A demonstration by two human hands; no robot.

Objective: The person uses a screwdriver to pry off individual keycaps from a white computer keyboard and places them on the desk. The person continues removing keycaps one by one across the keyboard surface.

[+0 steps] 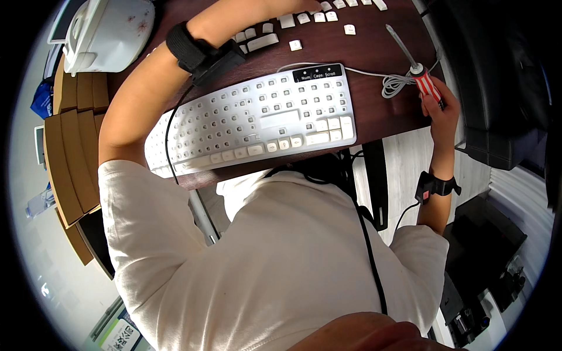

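A white keyboard lies across the dark wooden table, most of its keycaps off and bare switch posts showing. A row of keycaps is still seated along its near edge. My right hand is closed round the red-and-white striped handle of a screwdriver, whose metal shaft points up and to the left, right of the keyboard. My left arm reaches over the keyboard's far left side. At the top edge my left hand shows only in part, beside loose white keycaps; its fingers are mostly out of frame.
A coiled grey cable lies between the keyboard and my right hand. One keycap sits apart behind the keyboard. A white container stands at the far left, above stacked brown cardboard. A black chair is at the right.
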